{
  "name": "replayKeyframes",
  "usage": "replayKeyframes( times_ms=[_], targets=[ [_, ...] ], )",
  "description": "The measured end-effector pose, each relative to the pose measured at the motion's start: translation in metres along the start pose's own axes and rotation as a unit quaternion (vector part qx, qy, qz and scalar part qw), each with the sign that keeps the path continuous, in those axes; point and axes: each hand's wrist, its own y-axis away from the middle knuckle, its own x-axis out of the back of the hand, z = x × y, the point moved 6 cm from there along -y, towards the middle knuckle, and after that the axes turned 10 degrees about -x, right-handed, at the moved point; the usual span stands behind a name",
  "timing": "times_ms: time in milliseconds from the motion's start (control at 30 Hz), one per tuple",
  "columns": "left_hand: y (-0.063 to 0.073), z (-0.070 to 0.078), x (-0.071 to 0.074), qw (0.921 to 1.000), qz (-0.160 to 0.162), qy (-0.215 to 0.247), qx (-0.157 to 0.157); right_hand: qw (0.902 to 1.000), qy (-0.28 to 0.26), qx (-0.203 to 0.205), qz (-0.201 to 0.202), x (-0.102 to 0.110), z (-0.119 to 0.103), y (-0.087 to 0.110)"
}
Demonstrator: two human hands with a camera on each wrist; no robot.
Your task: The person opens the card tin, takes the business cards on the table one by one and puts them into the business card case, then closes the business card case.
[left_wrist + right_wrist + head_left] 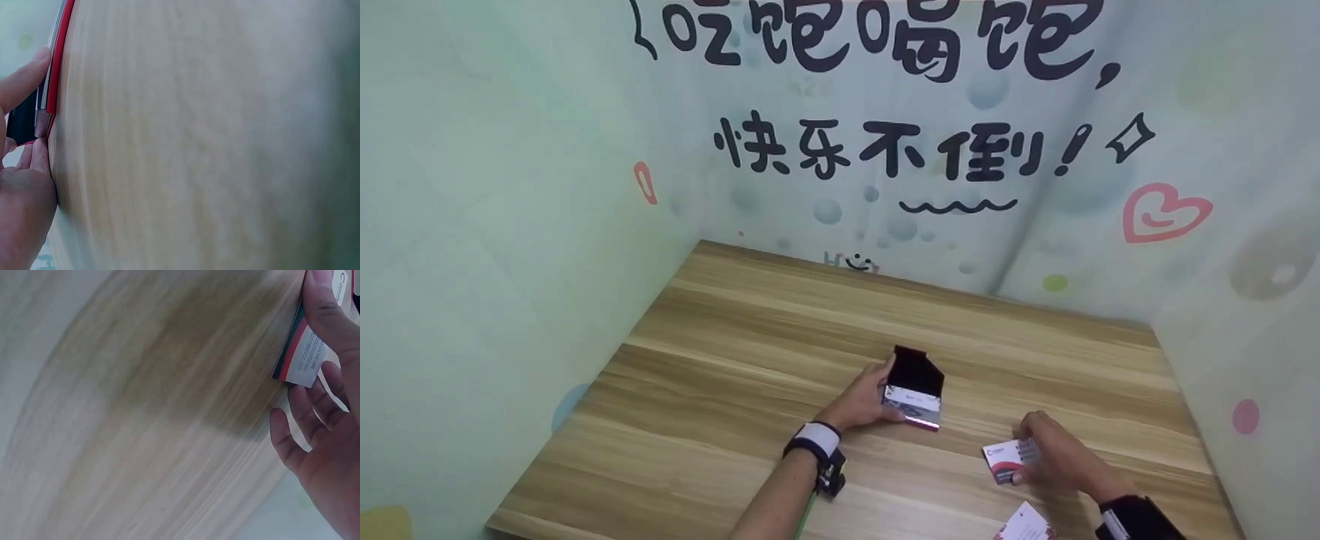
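Observation:
My left hand (856,399) grips a business card case (915,371) by its left side, thumb along the front edge. The black lid is flipped up, and a white and grey card (913,403) shows inside. Up close in the left wrist view, the case has a red edge (55,84) and stands at the tabletop. A business card (1002,457), white with a red and dark band, is pinched in my right hand (1059,456), to the right of the case. In the right wrist view, small print covers the card (304,357) and the thumb lies over its face.
A second white card (1026,523) with red marks lies near the front of the wooden table (720,375), below my right hand. Printed cloth walls (810,217) enclose the table at the back and both sides. Each wrist wears a strap, the left one with a small camera (831,476).

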Motion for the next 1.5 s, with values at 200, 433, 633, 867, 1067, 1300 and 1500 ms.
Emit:
replayKeyframes(
  times_ms=[200, 433, 633, 867, 1067, 1300, 1500],
  targets=[
    [-0.001, -0.001, 0.001, 1.0000, -0.004, 0.006, 0.006, 0.9991, 0.004, -0.006, 0.042, 0.000, -0.004, -0.002],
    [0.000, -0.002, 0.000, 0.9999, -0.004, -0.004, 0.009, 0.9930, -0.107, -0.018, 0.046, -0.002, -0.009, -0.009],
    [0.000, 0.001, 0.001, 0.9997, -0.003, -0.013, 0.020, 0.9796, -0.187, -0.061, -0.039, -0.005, -0.011, -0.015],
    [0.000, 0.002, 0.001, 0.9998, 0.000, -0.016, 0.008, 0.9641, -0.259, -0.036, -0.044, 0.000, -0.023, -0.023],
    [0.000, 0.000, -0.001, 0.9999, -0.001, -0.016, 0.002, 0.9669, -0.250, -0.047, -0.012, 0.000, -0.033, -0.036],
    [-0.001, 0.001, -0.001, 0.9997, -0.006, -0.022, -0.004, 0.9710, -0.228, -0.071, 0.010, -0.005, -0.047, -0.052],
    [-0.001, -0.001, -0.001, 0.9999, -0.005, -0.016, -0.002, 0.9687, -0.218, -0.110, 0.046, -0.007, -0.058, -0.071]
  ],
)
